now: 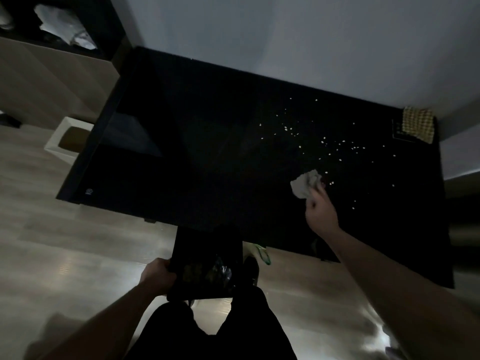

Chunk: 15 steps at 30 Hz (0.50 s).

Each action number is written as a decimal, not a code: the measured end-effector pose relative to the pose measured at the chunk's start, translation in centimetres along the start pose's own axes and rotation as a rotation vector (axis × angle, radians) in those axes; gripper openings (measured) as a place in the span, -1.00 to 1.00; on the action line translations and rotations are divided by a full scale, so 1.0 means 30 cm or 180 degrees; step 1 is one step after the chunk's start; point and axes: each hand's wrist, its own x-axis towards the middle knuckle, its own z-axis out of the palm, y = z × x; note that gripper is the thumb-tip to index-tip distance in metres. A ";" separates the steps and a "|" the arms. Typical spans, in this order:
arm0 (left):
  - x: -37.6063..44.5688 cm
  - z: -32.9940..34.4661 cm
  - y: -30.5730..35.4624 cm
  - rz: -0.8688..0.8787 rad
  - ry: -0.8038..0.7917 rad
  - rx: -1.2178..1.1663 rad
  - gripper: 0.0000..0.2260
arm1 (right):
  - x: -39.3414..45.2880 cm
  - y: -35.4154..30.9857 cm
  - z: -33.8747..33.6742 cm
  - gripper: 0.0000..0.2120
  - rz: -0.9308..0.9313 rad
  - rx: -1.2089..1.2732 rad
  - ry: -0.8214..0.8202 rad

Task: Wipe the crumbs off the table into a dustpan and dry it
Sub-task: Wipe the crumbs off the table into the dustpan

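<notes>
A black table (207, 152) fills the middle of the dim room. Several pale crumbs (324, 141) lie scattered over its right half. My right hand (320, 213) rests on the table, gripping a crumpled light cloth (305, 184) just below and left of the crumbs. My left hand (157, 275) holds a black dustpan (205, 263) by its left side, level with the table's front edge and below it. Some dark debris lies inside the pan.
A yellow checked cloth (418, 123) lies at the table's far right corner. A white bin (68, 139) stands on the floor left of the table. A cabinet (52, 74) is at the back left. My dark-clothed legs (213, 328) are below the dustpan.
</notes>
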 end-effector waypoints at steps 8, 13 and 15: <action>-0.084 0.158 0.151 -0.0041 0.0086 -0.0106 -0.80 | -0.276 -0.065 0.225 -0.58 -0.0938 0.0403 -0.0596; -0.118 0.221 0.198 -0.0111 0.0075 -0.0265 -0.75 | -0.332 -0.118 0.134 -0.58 -0.0361 0.1410 -0.0880; -0.127 0.237 0.215 -0.0079 0.0048 -0.0257 -0.73 | -0.310 -0.081 0.053 -0.56 -0.0277 0.1551 -0.0691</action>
